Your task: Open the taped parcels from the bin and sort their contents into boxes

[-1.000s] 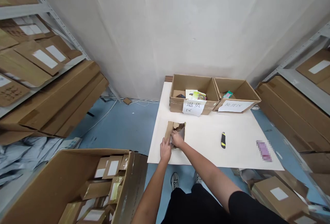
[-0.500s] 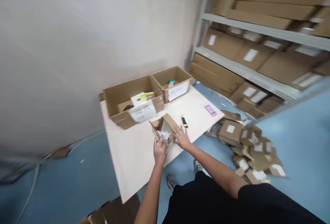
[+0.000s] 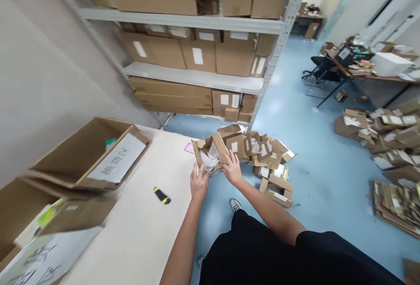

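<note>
Between my two hands I hold a small open cardboard box (image 3: 220, 146) with white packing paper (image 3: 210, 159) inside it. My left hand (image 3: 198, 184) grips the near left side, its fingertips at the rim. On the right side, my right hand (image 3: 232, 169) grips the wall near the raised flap. The box is held beyond the table's right edge, over the floor. A black and yellow box cutter (image 3: 162, 195) lies on the white table (image 3: 138, 228). Partly hidden behind the box, a pink phone (image 3: 189, 147) rests near the table's far corner.
Two larger cardboard bins (image 3: 78, 184) with handwritten paper labels stand on the table's left. Discarded boxes (image 3: 262, 149) pile on the floor past my hands. A metal shelf (image 3: 197, 77) full of cartons stands behind. More flattened cardboard (image 3: 397, 202) and a cluttered desk (image 3: 370, 73) are at right.
My view has swung to the right. Both hands have carried the cardboard box off the table, past its edge, toward the pile of boxes. The cutter stays on the table.
</note>
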Demonstrator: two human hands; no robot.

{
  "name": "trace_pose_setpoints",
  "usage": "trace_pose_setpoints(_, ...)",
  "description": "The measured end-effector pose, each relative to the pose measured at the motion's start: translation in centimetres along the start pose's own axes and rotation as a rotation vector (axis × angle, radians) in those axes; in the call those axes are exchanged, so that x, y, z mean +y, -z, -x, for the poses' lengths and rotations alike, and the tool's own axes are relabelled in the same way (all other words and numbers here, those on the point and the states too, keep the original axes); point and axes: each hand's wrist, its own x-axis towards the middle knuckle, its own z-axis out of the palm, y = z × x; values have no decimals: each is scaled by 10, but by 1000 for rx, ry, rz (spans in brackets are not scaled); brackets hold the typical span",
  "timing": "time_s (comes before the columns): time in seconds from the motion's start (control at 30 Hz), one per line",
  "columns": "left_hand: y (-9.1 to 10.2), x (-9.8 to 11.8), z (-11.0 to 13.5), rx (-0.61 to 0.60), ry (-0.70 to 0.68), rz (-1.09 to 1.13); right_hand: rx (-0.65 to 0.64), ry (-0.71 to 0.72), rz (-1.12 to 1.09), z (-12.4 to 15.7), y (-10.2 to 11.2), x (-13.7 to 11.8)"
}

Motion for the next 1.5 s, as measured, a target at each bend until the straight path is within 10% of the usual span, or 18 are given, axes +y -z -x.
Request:
trace_pose_setpoints(0.37, -128, 169, -170, -131, -434, 122, 120, -363, 252, 35, 91, 211)
trace_pose_setpoints(0.8, -205, 341, -204, -441, -637, 348, 115, -837, 436, 139, 181, 293)
trace_pose_setpoints(0.97, -198, 311, -202, -439, -535, 382, 134, -709, 330, 107, 176, 285)
trace_pose_setpoints(1.23, -139, 189, -179, -369, -196, 193, -59, -391, 12, 14, 91, 225)
trace_pose_setpoints(1.5, -36, 81, -66, -170, 286, -20, -232, 54, -235, -50, 16, 98)
